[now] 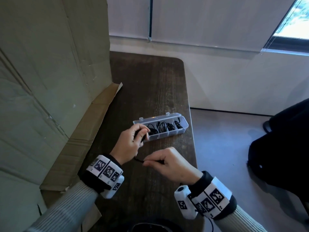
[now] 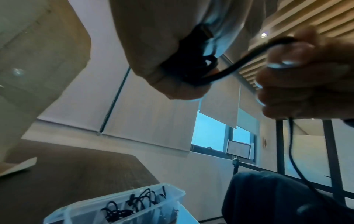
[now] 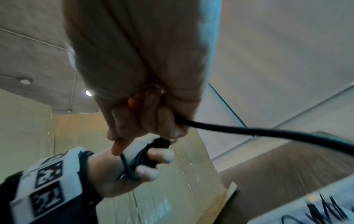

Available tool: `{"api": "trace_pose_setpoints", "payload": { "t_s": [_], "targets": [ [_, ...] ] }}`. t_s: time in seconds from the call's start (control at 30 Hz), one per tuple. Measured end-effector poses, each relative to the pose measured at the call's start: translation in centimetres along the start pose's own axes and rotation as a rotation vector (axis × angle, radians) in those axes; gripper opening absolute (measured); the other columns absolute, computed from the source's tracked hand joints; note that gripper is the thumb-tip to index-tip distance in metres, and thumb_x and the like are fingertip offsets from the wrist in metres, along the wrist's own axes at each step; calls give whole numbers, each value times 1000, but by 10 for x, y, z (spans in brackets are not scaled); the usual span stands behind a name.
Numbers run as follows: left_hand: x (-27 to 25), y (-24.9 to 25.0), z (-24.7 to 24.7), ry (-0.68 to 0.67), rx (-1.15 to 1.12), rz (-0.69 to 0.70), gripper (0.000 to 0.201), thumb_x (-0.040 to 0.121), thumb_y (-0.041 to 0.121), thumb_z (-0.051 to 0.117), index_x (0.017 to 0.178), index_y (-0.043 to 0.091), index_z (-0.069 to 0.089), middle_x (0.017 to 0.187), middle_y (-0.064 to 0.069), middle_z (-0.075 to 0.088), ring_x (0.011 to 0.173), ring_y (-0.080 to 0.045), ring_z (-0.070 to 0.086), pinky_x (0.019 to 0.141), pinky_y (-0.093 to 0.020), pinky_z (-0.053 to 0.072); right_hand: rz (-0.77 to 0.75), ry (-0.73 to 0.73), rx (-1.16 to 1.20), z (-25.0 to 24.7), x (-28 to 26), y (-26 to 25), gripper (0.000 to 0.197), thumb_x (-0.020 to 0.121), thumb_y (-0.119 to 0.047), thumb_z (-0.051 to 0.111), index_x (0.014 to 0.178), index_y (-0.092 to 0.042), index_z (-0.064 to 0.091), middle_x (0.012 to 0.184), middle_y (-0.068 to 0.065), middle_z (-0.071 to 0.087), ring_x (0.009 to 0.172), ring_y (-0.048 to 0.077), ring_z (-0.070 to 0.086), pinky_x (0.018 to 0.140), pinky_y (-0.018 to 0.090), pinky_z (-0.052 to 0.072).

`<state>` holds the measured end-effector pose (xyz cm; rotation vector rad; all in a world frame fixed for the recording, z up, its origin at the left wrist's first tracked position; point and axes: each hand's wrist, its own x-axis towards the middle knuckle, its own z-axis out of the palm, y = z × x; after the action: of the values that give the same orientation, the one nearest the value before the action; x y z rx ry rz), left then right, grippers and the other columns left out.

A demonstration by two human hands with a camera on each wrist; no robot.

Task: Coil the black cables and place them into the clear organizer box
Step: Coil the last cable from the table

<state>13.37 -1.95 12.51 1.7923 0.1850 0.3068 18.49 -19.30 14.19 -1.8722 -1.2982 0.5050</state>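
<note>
Landmark: the clear organizer box (image 1: 168, 131).

Nearest the wearer, short of the box: the right hand (image 1: 168, 162) pinches a run of black cable (image 1: 138, 160) between thumb and curled fingers. The right wrist view shows the loose tail leaving that fist and sweeping off to the side; the left wrist view shows the tail hanging below the hand.

Just nearer than the box's left end: the left hand (image 1: 132, 141), fingers curled round a small bundle of loops of the same cable. Several turns sit wound round those fingers in the right wrist view. Both hands are clamped on the 1 cable, held above the table (image 1: 150, 91), not resting on it.

The box itself: lid open, lying crosswise near the table's right edge. At least 4 compartments hold coiled black cables (image 1: 163, 126). The leftmost compartment is partly hidden by the left hand; contents there unclear.

Judgement: task well along. Most cables stowed; this 1 is mid-coil, its tail not yet wound, then it goes in the box. No other loose cable visible on the table.

Surface: dark wood-grain table. Left of the box, a large cardboard sheet (image 1: 50, 72) stands upright, flap on the table. Beyond the box: pale wall, roller blinds (image 1: 209, 19), window corner far right. Right of the box, off the table, a dark shape on the floor.
</note>
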Motion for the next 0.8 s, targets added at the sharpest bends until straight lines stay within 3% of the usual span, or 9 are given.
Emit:
{"api": "trace_pose_setpoints", "payload": {
  "t_s": [0.1, 0.17, 0.27, 0.33, 0.43, 0.53, 0.63, 0.7, 0.8],
  "targets": [
    [-3, 2, 9, -113, 196, 152, 17, 98, 23, 48, 101, 12, 61, 74, 3, 63, 59, -6, 58, 57, -19, 47, -100, 55, -6, -8, 1, -8, 14, 89, -23, 67, 91, -14, 76, 77, -3, 72, 61, 5, 61, 60, 15, 49],
    [-5, 5, 13, -212, 167, 166, 43, 99, 45, 37, 91, 12, 64, 75, 2, 64, 68, -11, 62, 64, -26, 49, -111, 98, 41, -10, 1, -8, 13, 87, -24, 69, 88, -13, 77, 78, -3, 73, 67, 8, 66, 66, 24, 55],
    [-11, 6, 15, -366, -7, 106, 79, 90, 68, 21, 76, 1, 60, 63, -2, 60, 54, -7, 54, 53, -18, 42, -29, 221, 243, -13, 0, -1, 8, 82, -18, 74, 85, -11, 76, 80, -1, 74, 75, 12, 71, 74, 33, 59],
    [-14, 10, 16, -455, -61, 60, 76, 84, 70, 38, 80, -3, 58, 60, 0, 59, 48, -4, 51, 47, -16, 39, 17, 295, 313, -13, 0, 4, 4, 81, -14, 74, 84, -11, 75, 80, 0, 74, 76, 14, 71, 74, 33, 59],
    [-13, 13, 14, -500, 62, 115, 46, 77, 45, 72, 94, 3, 61, 69, 5, 59, 59, -2, 55, 56, -21, 45, 32, 333, 404, -15, 0, 12, 4, 84, -9, 71, 85, -13, 71, 78, 2, 71, 73, 15, 68, 70, 30, 56],
    [-14, 17, 11, -430, -38, 17, 32, 86, 13, 67, 116, 8, 58, 72, -2, 65, 58, -6, 59, 53, -21, 46, 40, 370, 418, -24, -1, 25, 7, 86, -9, 67, 89, -15, 69, 74, 1, 68, 67, 12, 62, 67, 24, 51],
    [-10, 21, 6, -207, -212, -63, 32, 92, 5, 54, 124, 9, 53, 86, -12, 73, 60, -19, 65, 46, -26, 49, 62, 414, 337, -29, -4, 38, 11, 89, -11, 64, 93, -17, 72, 68, -2, 64, 60, 4, 55, 59, 15, 43],
    [-4, 22, 5, -39, -354, -127, 29, 93, 1, 50, 122, 7, 54, 103, -13, 72, 76, -25, 72, 57, -30, 58, 93, 423, 326, -27, -6, 46, 16, 90, -9, 63, 99, -17, 73, 69, -5, 64, 60, 2, 54, 58, 12, 41],
    [2, 21, 7, 105, -570, -200, 27, 95, 2, 47, 121, 4, 55, 118, -14, 67, 98, -30, 69, 72, -36, 60, 154, 412, 313, -17, -7, 60, 27, 94, -9, 57, 114, -22, 69, 76, -10, 65, 69, 7, 57, 63, 18, 47]
  ]
}}
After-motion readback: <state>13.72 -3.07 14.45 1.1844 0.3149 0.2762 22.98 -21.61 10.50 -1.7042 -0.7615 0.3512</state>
